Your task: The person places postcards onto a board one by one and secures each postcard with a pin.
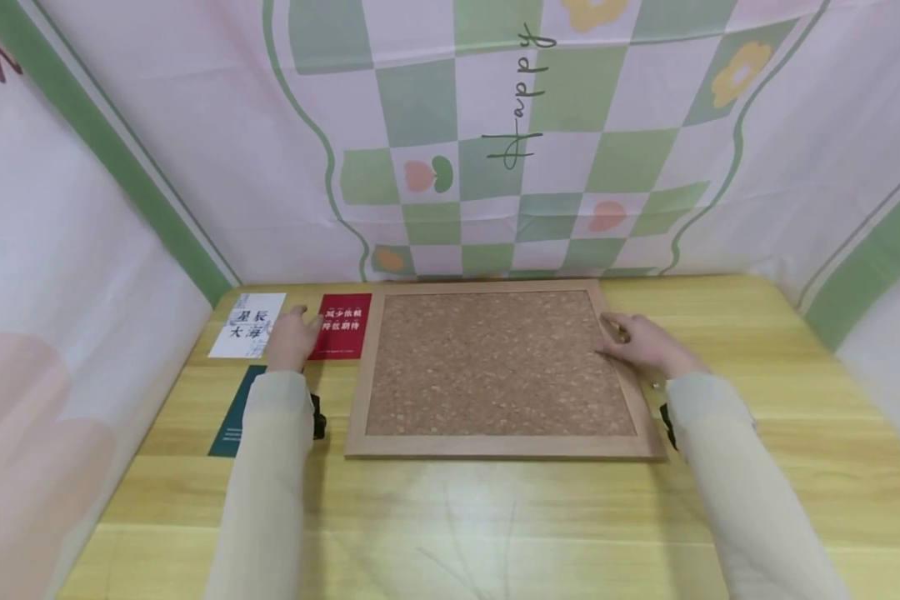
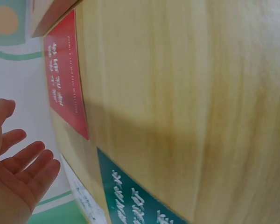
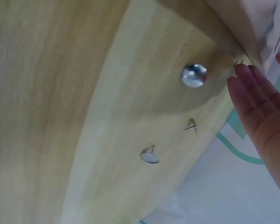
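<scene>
My left hand [image 1: 292, 340] hovers between a white card [image 1: 234, 337] and a red card [image 1: 345, 321], both printed with characters. Its fingers are loosely spread and hold nothing in the left wrist view. Below them lies a dark green card [image 1: 232, 421], partly covered by the sleeve. A wood-framed cork board [image 1: 495, 367] lies flat in the middle. Over its right frame edge reaches my right hand [image 1: 648, 343], thumb towards the cork. Its straight fingers [image 3: 259, 98] stand near metal thumbtacks on the table, including a shiny round-headed thumbtack [image 3: 194, 75].
Another flat-headed thumbtack [image 3: 150, 156] and a small metal piece [image 3: 191, 125] lie on the wooden table [image 1: 465, 517] right of the board. A patterned cloth [image 1: 495, 108] rises behind the table, and more cloth hangs at both sides.
</scene>
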A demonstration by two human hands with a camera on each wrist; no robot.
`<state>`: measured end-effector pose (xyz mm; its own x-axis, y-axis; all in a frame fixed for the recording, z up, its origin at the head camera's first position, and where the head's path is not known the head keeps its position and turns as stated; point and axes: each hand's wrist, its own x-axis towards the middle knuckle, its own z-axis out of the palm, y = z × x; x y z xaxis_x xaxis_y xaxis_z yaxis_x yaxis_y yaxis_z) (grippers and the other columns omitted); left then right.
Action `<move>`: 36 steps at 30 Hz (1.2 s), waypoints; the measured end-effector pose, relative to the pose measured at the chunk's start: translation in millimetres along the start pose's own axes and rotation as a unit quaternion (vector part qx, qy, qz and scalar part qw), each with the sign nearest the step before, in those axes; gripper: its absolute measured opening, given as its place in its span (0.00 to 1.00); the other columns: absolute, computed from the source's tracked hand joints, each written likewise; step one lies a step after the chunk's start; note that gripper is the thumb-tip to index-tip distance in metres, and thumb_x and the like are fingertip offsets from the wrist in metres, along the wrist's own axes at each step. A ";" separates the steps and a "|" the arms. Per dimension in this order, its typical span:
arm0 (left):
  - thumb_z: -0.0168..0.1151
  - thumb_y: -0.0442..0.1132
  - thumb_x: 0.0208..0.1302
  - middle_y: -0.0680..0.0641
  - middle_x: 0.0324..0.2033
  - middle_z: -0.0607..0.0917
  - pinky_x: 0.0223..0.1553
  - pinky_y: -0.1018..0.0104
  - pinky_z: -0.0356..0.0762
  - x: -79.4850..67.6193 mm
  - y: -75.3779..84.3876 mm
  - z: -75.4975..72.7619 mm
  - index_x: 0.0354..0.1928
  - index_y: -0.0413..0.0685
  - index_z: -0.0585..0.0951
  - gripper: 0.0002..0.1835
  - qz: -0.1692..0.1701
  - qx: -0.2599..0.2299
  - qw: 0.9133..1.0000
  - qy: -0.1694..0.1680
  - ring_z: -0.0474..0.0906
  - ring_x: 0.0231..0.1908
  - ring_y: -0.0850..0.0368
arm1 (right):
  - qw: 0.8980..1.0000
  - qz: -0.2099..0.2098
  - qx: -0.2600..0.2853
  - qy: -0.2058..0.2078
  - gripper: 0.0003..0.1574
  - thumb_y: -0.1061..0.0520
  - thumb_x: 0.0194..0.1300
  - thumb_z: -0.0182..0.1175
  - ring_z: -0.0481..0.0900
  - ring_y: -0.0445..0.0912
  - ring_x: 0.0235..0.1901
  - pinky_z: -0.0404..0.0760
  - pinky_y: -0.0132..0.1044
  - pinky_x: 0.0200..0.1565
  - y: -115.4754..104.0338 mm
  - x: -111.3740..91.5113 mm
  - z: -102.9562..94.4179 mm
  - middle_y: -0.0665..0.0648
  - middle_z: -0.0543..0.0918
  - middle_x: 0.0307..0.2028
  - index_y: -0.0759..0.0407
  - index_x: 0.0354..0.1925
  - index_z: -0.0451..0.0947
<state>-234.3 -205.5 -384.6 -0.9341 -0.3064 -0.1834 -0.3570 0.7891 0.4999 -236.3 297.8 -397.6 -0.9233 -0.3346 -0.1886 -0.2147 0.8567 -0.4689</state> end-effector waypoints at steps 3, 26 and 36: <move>0.45 0.48 0.73 0.33 0.68 0.64 0.66 0.43 0.64 2.7 -4.4 3.3 0.70 0.37 0.59 0.31 0.003 -0.002 1.000 0.002 0.61 0.67 0.36 | 1.000 0.006 0.012 -0.013 0.48 0.48 0.66 0.59 0.58 0.42 0.17 0.66 0.36 0.29 2.4 -0.3 1.4 0.49 0.59 0.16 0.74 0.70 0.51; 0.54 0.49 0.69 0.31 0.62 0.67 0.64 0.46 0.70 11.2 -11.8 32.7 0.67 0.34 0.62 0.33 -0.015 -0.052 0.998 0.015 0.66 0.59 0.39 | 0.998 -0.006 0.058 -0.022 0.49 0.54 0.62 0.64 0.55 0.39 0.17 0.64 0.32 0.27 3.1 1.2 5.2 0.47 0.58 0.16 0.73 0.70 0.51; 0.58 0.52 0.66 0.31 0.57 0.69 0.61 0.45 0.71 13.4 -11.1 40.6 0.65 0.33 0.63 0.35 -0.016 -0.033 0.999 0.019 0.65 0.56 0.40 | 0.997 -0.012 0.068 -0.017 0.50 0.54 0.62 0.64 0.60 0.43 0.21 0.68 0.38 0.38 5.0 2.9 6.7 0.57 0.68 0.23 0.74 0.70 0.50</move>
<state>-243.2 -196.7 -427.0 -0.9210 -0.3513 -0.1682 -0.3834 0.7421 0.5498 -237.9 298.5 -406.3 -0.9065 -0.3690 -0.2050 -0.1886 0.7885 -0.5854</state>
